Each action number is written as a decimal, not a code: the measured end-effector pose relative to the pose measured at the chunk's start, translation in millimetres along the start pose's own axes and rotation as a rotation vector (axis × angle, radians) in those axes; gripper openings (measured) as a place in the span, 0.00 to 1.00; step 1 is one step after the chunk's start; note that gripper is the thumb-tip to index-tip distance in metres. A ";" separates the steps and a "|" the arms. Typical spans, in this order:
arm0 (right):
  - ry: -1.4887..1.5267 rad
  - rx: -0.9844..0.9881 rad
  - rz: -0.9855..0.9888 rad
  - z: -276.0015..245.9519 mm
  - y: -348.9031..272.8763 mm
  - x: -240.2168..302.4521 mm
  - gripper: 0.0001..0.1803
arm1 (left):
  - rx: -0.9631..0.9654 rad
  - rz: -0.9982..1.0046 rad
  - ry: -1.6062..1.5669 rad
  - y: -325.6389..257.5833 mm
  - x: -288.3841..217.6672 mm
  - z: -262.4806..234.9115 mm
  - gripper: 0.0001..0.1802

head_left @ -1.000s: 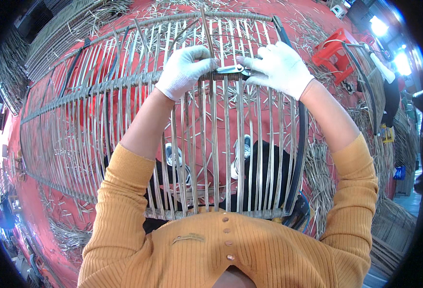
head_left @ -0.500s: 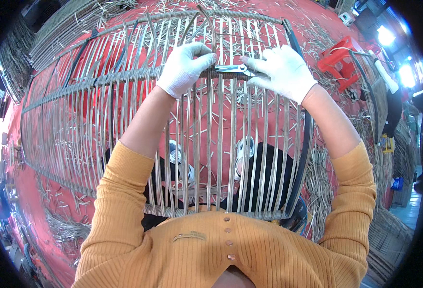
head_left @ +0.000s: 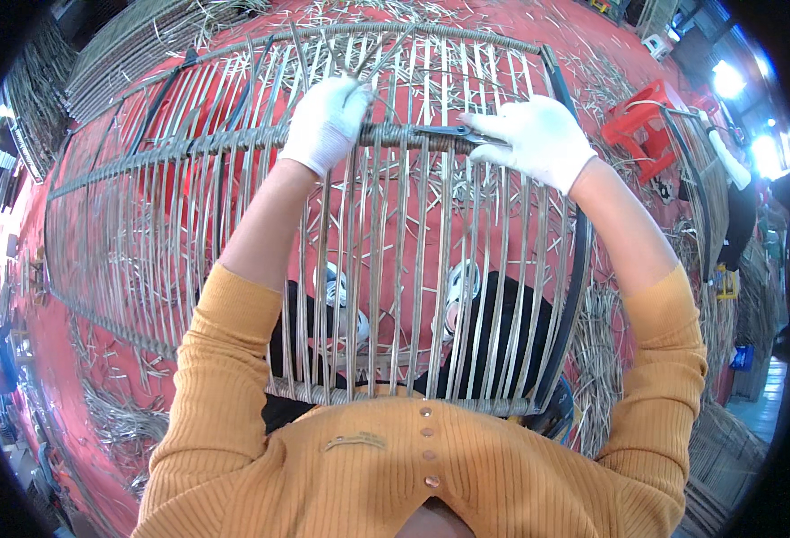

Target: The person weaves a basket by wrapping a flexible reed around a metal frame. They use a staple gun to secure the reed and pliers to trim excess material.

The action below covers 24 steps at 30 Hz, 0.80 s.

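A large flat frame of wrapped rods [head_left: 422,339] with many thin slats lies across my lap. My left hand [head_left: 328,125], in a white glove, is closed at the frame's wrapped middle rail [head_left: 251,139]. Loose strand ends [head_left: 368,61] stick up just beyond its fingers, which seem to grip them. My gloved right hand [head_left: 543,142] holds snips [head_left: 456,132] by the handles, their blades pointing left along the rail. The right thumb and fingers stand partly spread around the handles. A short gap of rail separates the blade tips from my left hand.
The red floor [head_left: 99,359] is strewn with cut strand pieces. A red plastic stool [head_left: 641,134] stands at the far right. Bundled strands [head_left: 599,359] lie right of the frame, and stacked slatted panels [head_left: 135,58] at the far left. My shoes [head_left: 462,296] show through the slats.
My left hand has shifted left along the rail, from a pinch near the blade tips to a closed grip. The snips have turned slightly, and a gap has opened between the hands.
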State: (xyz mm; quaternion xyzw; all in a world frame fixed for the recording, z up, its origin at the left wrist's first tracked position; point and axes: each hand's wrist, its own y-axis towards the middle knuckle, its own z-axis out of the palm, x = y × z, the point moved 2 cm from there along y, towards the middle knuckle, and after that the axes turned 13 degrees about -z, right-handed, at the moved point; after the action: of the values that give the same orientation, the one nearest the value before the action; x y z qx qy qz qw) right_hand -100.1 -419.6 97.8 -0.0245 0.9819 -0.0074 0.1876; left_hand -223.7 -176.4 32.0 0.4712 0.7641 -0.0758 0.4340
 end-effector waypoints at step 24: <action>-0.119 -0.107 -0.081 0.8 26.3 9.1 0.28 | 0.519 -0.208 -0.463 -4.9 -2.2 -6.6 0.14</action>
State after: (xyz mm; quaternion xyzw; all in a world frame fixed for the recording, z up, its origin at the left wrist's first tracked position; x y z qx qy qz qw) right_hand -109.5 -393.8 93.1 -0.0747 0.9662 0.0390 0.2436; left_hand -231.1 -177.1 36.2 0.4559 0.6447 -0.4156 0.4515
